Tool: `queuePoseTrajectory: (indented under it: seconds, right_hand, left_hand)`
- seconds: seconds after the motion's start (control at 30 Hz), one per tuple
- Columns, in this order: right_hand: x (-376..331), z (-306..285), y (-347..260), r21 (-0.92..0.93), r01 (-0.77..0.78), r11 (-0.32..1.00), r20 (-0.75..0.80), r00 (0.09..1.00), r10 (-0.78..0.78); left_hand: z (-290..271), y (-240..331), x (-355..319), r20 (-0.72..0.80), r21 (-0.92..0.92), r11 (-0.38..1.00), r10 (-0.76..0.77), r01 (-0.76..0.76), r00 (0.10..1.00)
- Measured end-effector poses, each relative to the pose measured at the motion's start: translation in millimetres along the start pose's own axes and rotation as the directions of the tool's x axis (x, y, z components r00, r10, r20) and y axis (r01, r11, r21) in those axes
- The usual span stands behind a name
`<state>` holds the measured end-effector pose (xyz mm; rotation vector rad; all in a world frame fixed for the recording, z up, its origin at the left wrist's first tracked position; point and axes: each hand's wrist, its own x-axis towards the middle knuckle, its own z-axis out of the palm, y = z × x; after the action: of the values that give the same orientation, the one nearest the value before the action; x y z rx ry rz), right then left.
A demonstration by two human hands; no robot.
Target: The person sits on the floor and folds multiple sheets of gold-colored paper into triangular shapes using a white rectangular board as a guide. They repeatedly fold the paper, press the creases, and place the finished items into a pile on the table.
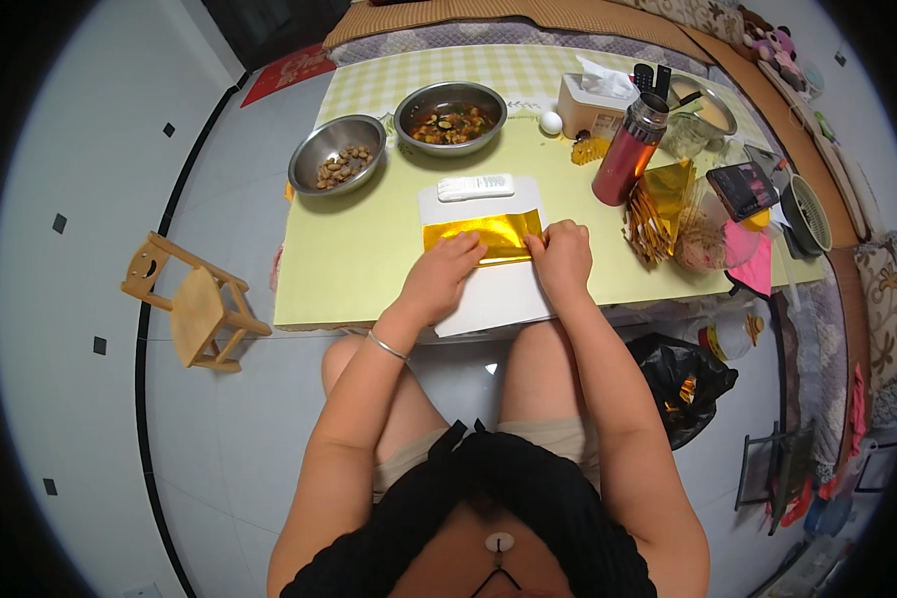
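Note:
A shiny gold foil sheet [505,228] lies across a white board or paper [493,299] at the near edge of the table. Its lower edge looks folded or doubled. My left hand [444,274] rests on the foil's left part, fingers stretched out over it. At the right end, my right hand [565,261] is closed with its thumb and curled fingers on the foil's edge. Just beyond the foil, a white remote control [475,187] lies on the same white surface. The undersides of both hands are hidden.
Two metal bowls, one with brown nut-like pieces [314,154] and one with food in dark liquid [409,130], stand far left. Right are a tissue box [583,112], red thermos [625,159], gold strips [650,234] and phone [743,189]. A wooden chair [197,314] and black bag [693,414] stand on the floor.

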<state>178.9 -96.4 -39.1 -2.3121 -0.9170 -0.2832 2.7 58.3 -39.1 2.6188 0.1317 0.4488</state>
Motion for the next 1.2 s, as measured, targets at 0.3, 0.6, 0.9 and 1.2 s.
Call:
queuePoseTrajectory:
  seconds: [0.3,0.6,0.9,1.2]
  right_hand:
    - [3,-11,-6,-0.026,-0.057,0.998,0.114,0.992,0.060]
    - [-41,-19,1,0.062,0.474,0.879,0.461,0.767,-0.446]
    - [-6,-32,28,0.159,0.352,0.922,-0.003,0.934,-0.356]
    - [17,-6,7,0.632,-0.472,0.614,0.507,0.852,0.133]
  left_hand:
    - [-7,33,-19,0.138,0.382,0.924,-0.037,-0.018,0.990]
    - [-16,36,-38,0.195,0.359,0.927,-0.191,0.111,0.962]
    - [-41,-22,-24,-0.202,0.179,0.958,-0.186,0.223,0.961]
    - [-48,-47,40,0.106,0.023,0.788,-0.613,0.615,0.783]
